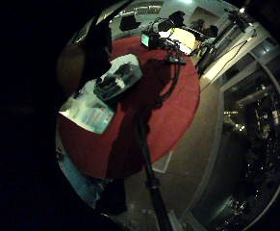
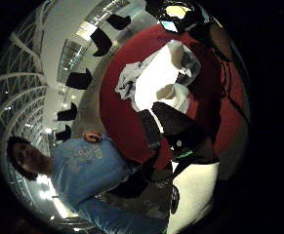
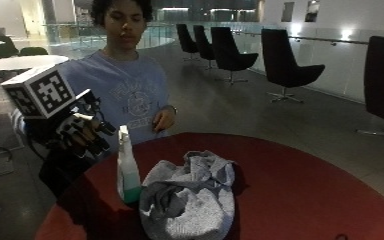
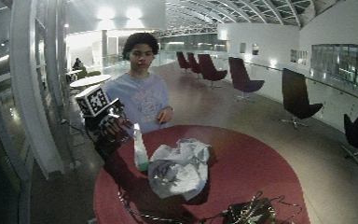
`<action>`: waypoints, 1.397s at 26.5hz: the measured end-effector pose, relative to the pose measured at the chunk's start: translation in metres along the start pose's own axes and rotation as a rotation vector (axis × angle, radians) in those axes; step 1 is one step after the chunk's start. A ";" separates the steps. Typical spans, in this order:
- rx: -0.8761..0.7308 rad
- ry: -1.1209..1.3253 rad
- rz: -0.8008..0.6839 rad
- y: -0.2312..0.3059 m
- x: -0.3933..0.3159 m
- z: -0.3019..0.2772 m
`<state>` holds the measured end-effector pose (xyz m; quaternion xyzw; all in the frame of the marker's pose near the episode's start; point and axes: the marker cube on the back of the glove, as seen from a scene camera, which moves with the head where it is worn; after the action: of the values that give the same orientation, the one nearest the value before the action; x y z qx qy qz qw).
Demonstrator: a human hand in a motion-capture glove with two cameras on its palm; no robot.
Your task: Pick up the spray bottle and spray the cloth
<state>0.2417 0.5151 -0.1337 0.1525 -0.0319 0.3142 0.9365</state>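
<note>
Grip [image 3: 84, 134] hovers beside the bottle's nozzle with fingers loosely curled, holding nothing. Spray bottle [image 3: 127, 169] stands upright on the red counter [image 3: 298, 190], touching the crumpled grey cloth [image 3: 189, 197] next to it.

A slim translucent spray bottle [image 3: 127, 167] stands upright on the round red table [image 3: 298, 190], with green liquid low in its base. Just beside it lies a crumpled grey cloth [image 3: 189, 197] (heaped, folds bunched), nearer the table's middle.

Outside views across red table [image 3: 298, 190]
</note>
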 end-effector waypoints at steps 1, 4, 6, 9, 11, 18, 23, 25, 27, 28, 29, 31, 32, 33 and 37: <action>-0.002 -0.009 0.002 0.003 0.002 0.005; -0.008 -0.035 0.007 0.011 0.006 0.021; -0.008 -0.058 0.013 0.015 0.007 0.031; 0.003 -0.107 0.020 0.022 0.008 0.047; 0.014 -0.147 0.026 0.025 0.007 0.056; 0.068 -0.357 0.064 0.028 0.000 0.078; 0.095 -0.518 0.096 0.023 -0.004 0.096; 0.097 -0.582 0.109 0.021 -0.005 0.104; 0.104 -0.671 0.121 0.017 -0.008 0.112; 0.111 -0.720 0.124 0.016 -0.009 0.115; 0.121 -0.766 0.126 0.014 -0.010 0.118; 0.143 -0.839 0.130 0.011 -0.012 0.124; 0.151 -0.861 0.131 0.010 -0.013 0.126; 0.156 -0.873 0.133 0.009 -0.014 0.129; 0.181 -0.885 0.139 0.004 -0.016 0.137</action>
<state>0.2317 0.4665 -0.0045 0.3508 -0.4114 0.2827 0.7923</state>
